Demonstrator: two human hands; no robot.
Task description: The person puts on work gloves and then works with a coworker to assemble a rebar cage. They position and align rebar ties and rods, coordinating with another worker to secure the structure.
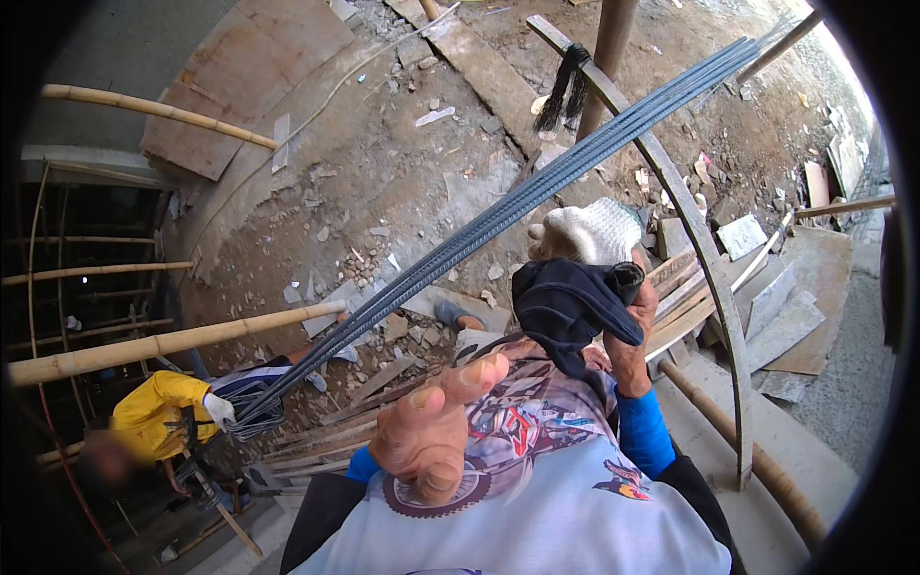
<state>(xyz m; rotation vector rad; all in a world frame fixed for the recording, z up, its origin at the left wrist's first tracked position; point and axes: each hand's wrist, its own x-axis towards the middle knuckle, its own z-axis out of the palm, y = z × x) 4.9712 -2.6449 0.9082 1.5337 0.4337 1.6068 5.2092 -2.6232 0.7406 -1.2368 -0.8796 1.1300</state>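
Observation:
My left hand [433,426] is raised in front of my printed shirt. Its fingers are partly bent and apart, with nothing in them. On the right, my right hand [634,331] grips a bunched dark cloth [565,305]. A white knit glove [592,232] sits against the cloth's far side. Whether my hidden fingers also hold the glove I cannot tell. Beyond my hands, a bundle of long ribbed steel bars [517,203] slants from lower left to upper right.
A co-worker in yellow [158,412] touches the bars' lower end with a gloved hand. A wooden plank [685,196] crosses under the bars, with black tie wires [563,91] hung on it. Bamboo poles [182,342] jut in from the left. Rubble and boards [781,326] litter the ground.

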